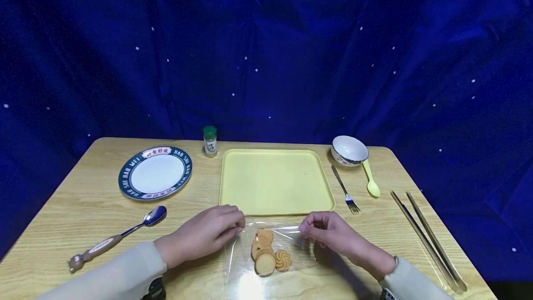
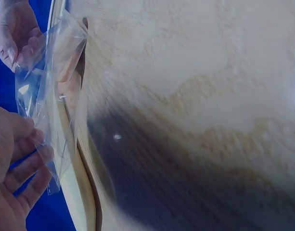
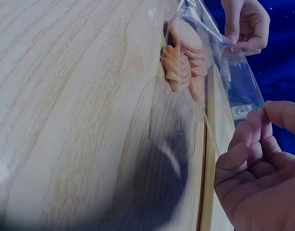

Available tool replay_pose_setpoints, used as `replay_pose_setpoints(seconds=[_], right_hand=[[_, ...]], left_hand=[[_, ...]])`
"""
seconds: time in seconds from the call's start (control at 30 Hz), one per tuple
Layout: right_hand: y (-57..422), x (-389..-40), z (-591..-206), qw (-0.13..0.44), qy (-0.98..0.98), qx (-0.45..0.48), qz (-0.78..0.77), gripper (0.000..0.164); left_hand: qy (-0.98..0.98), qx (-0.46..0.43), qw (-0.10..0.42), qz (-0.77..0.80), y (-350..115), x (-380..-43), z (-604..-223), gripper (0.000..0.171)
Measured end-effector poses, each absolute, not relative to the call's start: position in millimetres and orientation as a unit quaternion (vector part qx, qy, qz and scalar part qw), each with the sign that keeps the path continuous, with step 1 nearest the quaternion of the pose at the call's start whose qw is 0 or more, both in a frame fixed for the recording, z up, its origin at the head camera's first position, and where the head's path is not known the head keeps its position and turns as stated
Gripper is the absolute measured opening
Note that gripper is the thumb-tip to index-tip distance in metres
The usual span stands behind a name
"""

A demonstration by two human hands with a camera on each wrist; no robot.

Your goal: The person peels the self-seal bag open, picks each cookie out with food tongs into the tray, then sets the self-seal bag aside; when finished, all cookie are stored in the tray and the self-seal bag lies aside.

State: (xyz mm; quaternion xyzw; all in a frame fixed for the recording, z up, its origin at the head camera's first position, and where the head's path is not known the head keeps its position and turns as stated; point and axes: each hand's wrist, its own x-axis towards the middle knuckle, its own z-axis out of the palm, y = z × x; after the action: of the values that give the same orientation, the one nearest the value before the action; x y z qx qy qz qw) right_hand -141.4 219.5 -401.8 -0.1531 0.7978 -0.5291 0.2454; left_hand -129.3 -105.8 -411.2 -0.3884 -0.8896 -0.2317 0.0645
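A clear plastic bag (image 1: 239,256) with several cookies (image 1: 265,263) inside lies at the front of the table, just before the yellow tray (image 1: 275,184). One cookie has a swirled, ridged top; another is round and pale. My left hand (image 1: 212,229) pinches the bag's upper left edge. At the opposite upper corner, my right hand (image 1: 335,236) grips the plastic between thumb and index finger. The film (image 3: 241,72) stretches between both hands in the right wrist view, with the cookies (image 3: 185,53) low in the bag.
A rimmed plate (image 1: 157,173) and a long-handled spoon (image 1: 120,236) lie on the left. Behind the tray's left corner stands a green-capped shaker (image 1: 210,142). To the right are a bowl (image 1: 350,149), a yellow spoon (image 1: 370,180), a fork (image 1: 346,191) and metal tongs (image 1: 433,244).
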Motion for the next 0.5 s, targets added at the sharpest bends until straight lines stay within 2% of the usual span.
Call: replay_pose_setpoints(seconds=[0.37,0.43,0.5], right_hand=[[237,-140,-399,0.222,0.805,-0.144,-0.530,0.038],[253,-140,-397,0.198,0.819,-0.154,-0.517,0.036],[274,-140,-394,0.144,0.850,-0.171,-0.478,0.029]], left_hand=[[-0.897,-0.366,0.061,-0.238,-102,-130,-413,0.006],[-0.899,-0.362,0.059,-0.239,-101,-130,-413,0.006],[-0.901,-0.358,0.058,-0.238,-101,-130,-413,0.006]])
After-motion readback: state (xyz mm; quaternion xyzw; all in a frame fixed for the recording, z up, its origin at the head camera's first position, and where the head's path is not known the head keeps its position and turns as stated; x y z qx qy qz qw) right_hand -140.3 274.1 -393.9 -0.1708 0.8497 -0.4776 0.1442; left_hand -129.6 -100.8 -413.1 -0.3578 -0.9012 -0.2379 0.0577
